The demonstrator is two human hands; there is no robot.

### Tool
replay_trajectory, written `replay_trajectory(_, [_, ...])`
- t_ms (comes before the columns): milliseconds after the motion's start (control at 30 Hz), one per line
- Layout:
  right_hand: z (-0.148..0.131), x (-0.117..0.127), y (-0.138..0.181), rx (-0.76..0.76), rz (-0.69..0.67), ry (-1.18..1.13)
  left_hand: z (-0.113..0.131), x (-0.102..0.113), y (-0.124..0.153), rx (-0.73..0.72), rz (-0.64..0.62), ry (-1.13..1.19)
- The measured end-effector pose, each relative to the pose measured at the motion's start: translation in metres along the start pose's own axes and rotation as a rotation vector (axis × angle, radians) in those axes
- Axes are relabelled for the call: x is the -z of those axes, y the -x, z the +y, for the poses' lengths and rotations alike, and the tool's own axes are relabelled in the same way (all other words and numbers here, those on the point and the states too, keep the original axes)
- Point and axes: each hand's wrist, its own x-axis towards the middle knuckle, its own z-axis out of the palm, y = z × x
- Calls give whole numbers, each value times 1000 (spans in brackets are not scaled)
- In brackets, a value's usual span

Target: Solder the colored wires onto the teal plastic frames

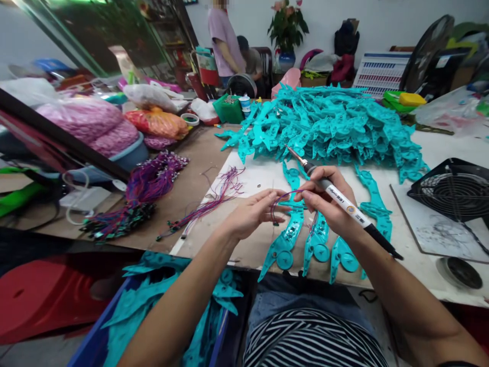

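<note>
My right hand (330,196) is closed around a soldering iron (344,205), whose tip points up and to the left. Its fingers also pinch one end of some thin red and purple wires (284,195). The same wires run to my left hand (257,211), which is closed on them with the fingertips together. Below both hands, several teal plastic parts (290,229) lie in a row on the white table. To the left is a small bunch of loose wires (214,204) with dark connectors at one end.
A large heap of teal parts (324,125) covers the table's back. A thick wire bundle (145,193) and a blue basin (133,153) are at left. On the right are a black fan (454,188) and a solder spool (460,271). A blue crate (95,326) stands below the edge. Two people (225,43) are behind.
</note>
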Motion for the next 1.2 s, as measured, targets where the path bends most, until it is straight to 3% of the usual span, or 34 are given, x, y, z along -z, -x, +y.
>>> replay_trajectory(133, [-4, 0, 3, 12, -83, 60, -16, -8, 6, 170, -296, 38])
replay_trajectory(200, [-6, 0, 5, 25, -115, 138, -23, -15, 7, 189, -325, 110])
replay_trajectory(333, [-14, 6, 14, 153, -138, 413, -32, -24, 8, 108, -49, 283])
replay_trajectory(433, [-19, 18, 24, 183, -173, 582, -32, -15, 13, -13, 162, 378])
replay_trajectory(500, [-21, 30, 28, 163, -194, 667, -32, -4, 21, -56, 209, 372])
replay_trajectory(567, [-21, 41, 28, 157, -230, 730, -31, 4, 31, -39, 148, 324])
replay_trajectory(700, [-14, 51, 18, 172, -331, 806, -32, 10, 38, 54, -101, 178])
replay_trajectory(867, [2, 42, 8, 171, -436, 827, -37, 13, 26, 70, -143, 24])
replay_trajectory(1000, [6, 42, 4, 131, -503, 829, -31, 26, 28, 176, -320, -109])
replay_trajectory(1100, [6, 52, -6, 168, -504, 882, -24, 35, 33, 148, -275, -368])
replay_trajectory(1200, [16, 66, -24, 257, -498, 1007, -30, 38, 29, 29, -219, -694])
